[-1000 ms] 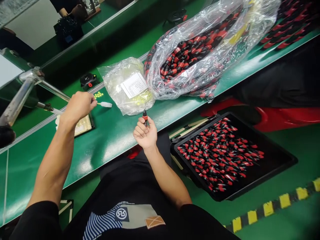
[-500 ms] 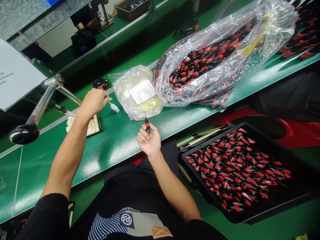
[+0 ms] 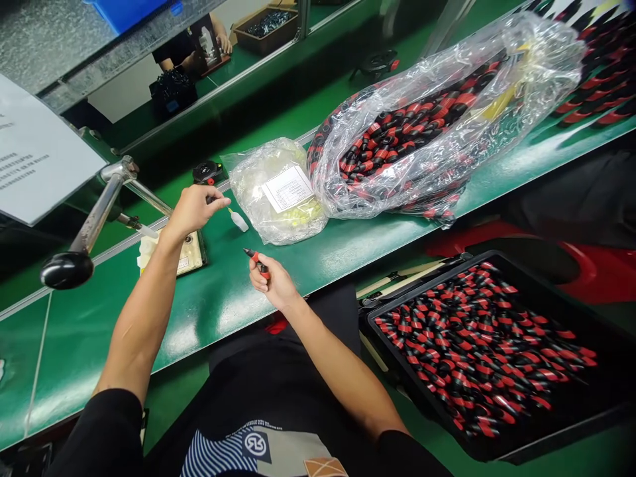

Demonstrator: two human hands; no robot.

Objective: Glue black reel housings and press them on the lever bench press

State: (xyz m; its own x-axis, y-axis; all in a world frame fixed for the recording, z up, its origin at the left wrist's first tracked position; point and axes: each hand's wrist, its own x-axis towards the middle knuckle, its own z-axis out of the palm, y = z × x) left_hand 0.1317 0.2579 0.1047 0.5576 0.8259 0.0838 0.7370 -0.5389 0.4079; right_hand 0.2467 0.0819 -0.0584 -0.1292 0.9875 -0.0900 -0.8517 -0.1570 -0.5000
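The red-and-black fitting (image 3: pixel 255 257) is on the near side of the labelled clear bag (image 3: pixel 276 192), raised over the counter (image 3: pixel 223 298); the right hand (image 3: pixel 277 281) pinches it between thumb and curled fingers, its dark, tapered tip pointing left and past them; it looks light enough for one hand's fingertips; the body is probably stiff, moulded plastic, unlikely to dent under a firm pinch; the smooth dark sections may turn or slide a little, so the red band and the thicker body behind it seem the surest places to hold; the narrow tip looks the likeliest part to bend or chip, and is best left free.

The left hand (image 3: pixel 195 207) is left of the labelled clear bag, with thumb and forefinger reaching forward and the other fingers bent; I cannot tell whether anything lies between its fingertips; a small whitish piece (image 3: pixel 239 221) with a yellow end lies just beside them, close to the bag's left edge; it looks light and perhaps soft, so a gentle grip at its middle would suit.
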